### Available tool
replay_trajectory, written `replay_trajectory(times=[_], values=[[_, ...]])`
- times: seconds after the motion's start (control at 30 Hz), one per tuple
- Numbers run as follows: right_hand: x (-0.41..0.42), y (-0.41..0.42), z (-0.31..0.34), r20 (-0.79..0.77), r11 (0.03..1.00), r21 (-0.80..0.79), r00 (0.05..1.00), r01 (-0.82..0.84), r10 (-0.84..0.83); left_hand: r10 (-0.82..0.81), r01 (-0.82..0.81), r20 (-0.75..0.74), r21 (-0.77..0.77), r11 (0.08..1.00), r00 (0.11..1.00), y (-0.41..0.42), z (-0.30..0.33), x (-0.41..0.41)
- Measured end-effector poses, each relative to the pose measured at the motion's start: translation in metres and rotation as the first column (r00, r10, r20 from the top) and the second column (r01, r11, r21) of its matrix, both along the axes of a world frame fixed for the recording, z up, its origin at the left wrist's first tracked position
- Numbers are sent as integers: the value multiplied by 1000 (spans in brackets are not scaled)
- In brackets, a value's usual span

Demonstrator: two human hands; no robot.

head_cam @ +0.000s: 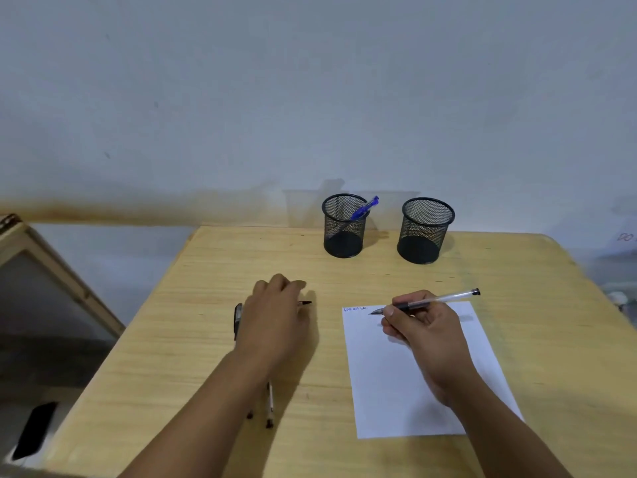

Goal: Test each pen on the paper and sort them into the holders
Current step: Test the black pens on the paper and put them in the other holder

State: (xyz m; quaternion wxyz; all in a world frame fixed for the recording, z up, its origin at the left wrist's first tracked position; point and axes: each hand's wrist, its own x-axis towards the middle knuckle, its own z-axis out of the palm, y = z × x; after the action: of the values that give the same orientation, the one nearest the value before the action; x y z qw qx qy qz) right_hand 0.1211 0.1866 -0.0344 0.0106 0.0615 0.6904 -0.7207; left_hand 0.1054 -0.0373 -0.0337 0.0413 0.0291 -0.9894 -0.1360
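Gripping pen (431, 301), right hand (424, 329) over paper (386, 381)

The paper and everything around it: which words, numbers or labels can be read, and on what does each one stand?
Blue handwriting at the top left of the paper: too small and blurred to read.
Faint reddish marks at the far right edge of the view, on a pale surface: cut off, perhaps "DO", not sure.
Pens and both holders: no readable label.

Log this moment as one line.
right hand: grips clear pen, tip at white paper sheet | left hand: on loose pens | left black mesh holder: blue pen | right black mesh holder: no pens visible
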Motion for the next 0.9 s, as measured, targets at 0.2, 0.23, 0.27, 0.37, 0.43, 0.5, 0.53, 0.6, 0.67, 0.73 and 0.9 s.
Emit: replay_trajectory(times=[0.2,0.23,0.27,0.37,0.43,0.5,0.53,0.6,0.67,0.73,0.9], values=[[5,2,4,17,1000,25,1000,-11,10,10,-2,77,-100,995,997,-12,-1,-7],[6,2,5,19,1000,27,1000,-15,14,10,-3,66,-104,995,998,-13,-3,-8],[6,3,5,20,1000,26,1000,-17,17,12,-8,46,-93,996,999,-12,-3,-8],[5,3,10,12,1000,2,1000,-11,11,1,-3,11,129,992,1000,-6,3,-5],[5,3,16,1,1000,-28,1000,-4,4,-15,-1,43,341,940,999,4,10,2],[7,3,22,-22,999,-54,1000,5,-6,-54,27,41,487,873,998,12,15,9],[8,3,25,-38,998,-57,999,10,-12,-74,49,25,538,841,997,15,17,13],[11,4,30,-70,999,-52,997,12,-15,-108,94,-14,605,791,994,21,23,19],[13,4,34,-86,999,-46,996,4,-8,-125,126,-46,640,758,991,25,27,23],[14,4,35,-91,999,-39,996,1,-4,-139,142,-55,642,753,989,29,30,27],[18,0,38,-91,999,3,995,-51,51,-164,177,-80,635,752,983,35,34,33]])
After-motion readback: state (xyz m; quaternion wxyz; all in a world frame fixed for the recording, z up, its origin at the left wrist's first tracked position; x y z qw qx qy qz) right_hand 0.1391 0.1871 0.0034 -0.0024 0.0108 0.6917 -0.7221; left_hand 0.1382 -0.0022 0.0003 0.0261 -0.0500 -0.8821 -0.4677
